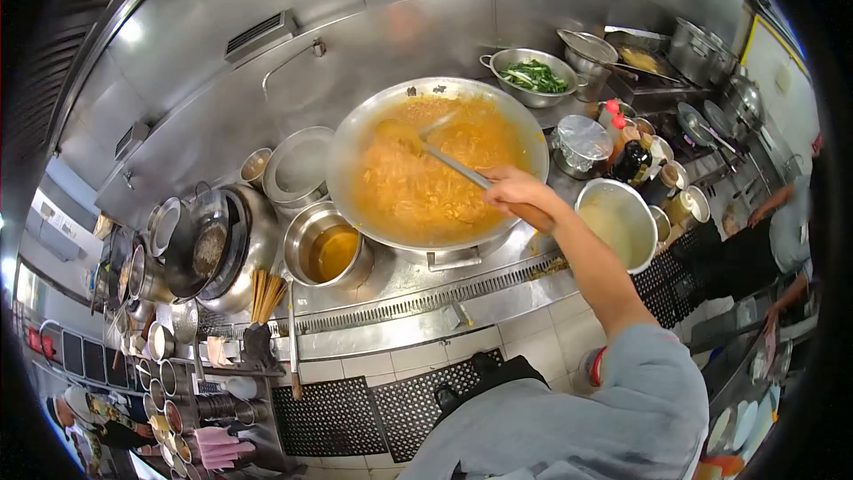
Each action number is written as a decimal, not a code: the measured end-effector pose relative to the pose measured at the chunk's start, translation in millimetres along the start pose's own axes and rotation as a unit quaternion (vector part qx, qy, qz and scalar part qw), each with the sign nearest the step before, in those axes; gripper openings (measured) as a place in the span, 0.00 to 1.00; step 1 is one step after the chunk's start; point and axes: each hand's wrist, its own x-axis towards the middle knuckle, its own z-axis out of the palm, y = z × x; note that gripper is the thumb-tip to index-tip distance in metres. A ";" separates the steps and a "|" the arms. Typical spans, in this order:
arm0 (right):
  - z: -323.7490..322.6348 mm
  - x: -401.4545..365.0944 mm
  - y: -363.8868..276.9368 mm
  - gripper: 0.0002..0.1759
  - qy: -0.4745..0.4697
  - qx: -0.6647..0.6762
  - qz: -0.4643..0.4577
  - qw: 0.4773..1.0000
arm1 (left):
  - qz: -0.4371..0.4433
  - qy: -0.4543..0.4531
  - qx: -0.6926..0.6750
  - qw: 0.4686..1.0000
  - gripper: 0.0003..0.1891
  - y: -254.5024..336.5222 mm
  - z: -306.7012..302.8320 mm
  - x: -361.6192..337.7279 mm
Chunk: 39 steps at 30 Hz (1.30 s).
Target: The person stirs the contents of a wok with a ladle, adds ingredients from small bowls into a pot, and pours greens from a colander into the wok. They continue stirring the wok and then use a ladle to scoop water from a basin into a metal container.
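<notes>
My right hand (520, 191) is closed around the wooden handle of a long ladle (458, 167). The ladle's metal shaft slants down to the left, and its sauce-coated bowl sits in the orange-brown stew in a large wide wok (535, 129). Steam blurs part of the surface, where pieces of food show in the sauce. A pale streak, perhaps a second utensil, lies near the ladle's bowl. My left hand is out of view. Left of the wok's near edge stands a steel pot of amber liquid (336, 253); to the right is a pot of pale liquid (613, 222).
A colander of green vegetables (535, 77) stands behind the wok. Bottles (633, 160) and a foil-covered pot (582, 142) crowd the right side. Stacked dark woks (209, 249) and chopsticks (267, 293) are at left. Other people (786, 222) stand at right and lower left (93, 418).
</notes>
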 end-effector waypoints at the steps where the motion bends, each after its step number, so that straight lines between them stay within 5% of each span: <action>1: -5.1 -9.1 -6.7 0.36 0.035 -0.027 -0.004 0.999 | -0.004 0.002 -0.015 1.000 0.14 8.2 5.3 -4.2; 7: -31.4 37.9 5.1 0.34 0.189 -0.128 -0.021 0.973 | -0.039 0.026 -0.126 0.991 0.14 76.4 1.5 -26.7; 10: -20.4 90.6 36.3 0.36 0.102 -0.122 0.009 0.987 | -0.052 0.047 -0.152 0.986 0.14 123.5 -6.5 -29.9; 11: -9.7 86.2 27.5 0.36 0.075 -0.167 -0.002 0.983 | -0.026 0.053 -0.130 0.990 0.14 138.3 -9.8 -28.9; 14: 21.1 37.5 -11.4 0.40 -0.008 -0.248 -0.043 0.968 | 0.251 0.043 0.071 0.964 0.13 134.5 -13.5 1.3; 20: 14.0 -55.3 2.6 0.47 -0.047 -0.459 -0.036 0.887 | 0.396 -0.081 0.127 0.906 0.11 98.1 -20.8 114.7; 23: -6.4 -119.3 -18.6 0.46 -0.046 -0.528 -0.038 0.847 | 0.470 -0.075 0.304 0.826 0.10 100.4 -28.1 116.0; 25: -9.2 -160.5 -48.7 0.44 -0.027 -0.537 0.016 0.843 | 0.463 -0.085 0.436 0.767 0.10 84.5 -33.1 108.0; 26: -10.5 -179.8 -61.5 0.43 -0.021 -0.549 0.020 0.835 | 0.387 -0.135 0.293 0.864 0.11 74.7 -32.8 101.6; 27: -16.7 -195.4 -70.2 0.42 -0.009 -0.564 0.022 0.825 | 0.352 -0.155 0.240 0.891 0.10 71.5 -29.0 100.1; 29: -29.5 -221.1 -65.5 0.42 0.039 -0.583 -0.016 0.812 | 0.280 -0.188 0.167 0.927 0.11 67.8 -20.7 90.2; 31: -38.5 -249.3 -73.9 0.43 0.056 -0.592 -0.035 0.803 | 0.205 -0.224 0.237 0.923 0.10 82.3 -19.1 85.4; 32: -39.8 -262.6 -81.3 0.43 0.065 -0.596 -0.046 0.799 | 0.170 -0.247 0.302 0.905 0.10 96.0 -20.5 80.0; 33: -39.9 -275.6 -93.5 0.44 0.053 -0.585 -0.027 0.809 | 0.373 -0.308 0.535 0.692 0.10 96.9 -21.8 113.8; 34: -40.0 -288.6 -108.0 0.44 0.042 -0.575 -0.008 0.817 | 0.600 -0.250 0.634 0.420 0.10 94.9 -22.7 149.0; 35: -40.3 -297.2 -117.1 0.45 0.030 -0.565 0.011 0.824 | 0.546 -0.264 0.535 0.589 0.10 108.4 -20.2 145.3; 36: -39.5 -301.6 -119.7 0.43 0.019 -0.568 0.045 0.822 | 0.464 -0.311 0.635 0.534 0.15 182.9 -14.9 100.0; 37: -38.9 -304.6 -122.3 0.42 0.007 -0.570 0.077 0.818 | 0.450 -0.301 0.618 0.570 0.19 209.5 -4.9 96.2; 38: -39.3 -304.6 -124.7 0.41 -0.005 -0.573 0.107 0.812 | 0.346 -0.311 0.576 0.672 0.20 294.2 -4.3 20.2; 39: -38.7 -297.8 -117.0 0.42 -0.012 -0.573 0.105 0.813 | 0.411 -0.261 0.531 0.694 0.22 368.3 -5.1 -68.0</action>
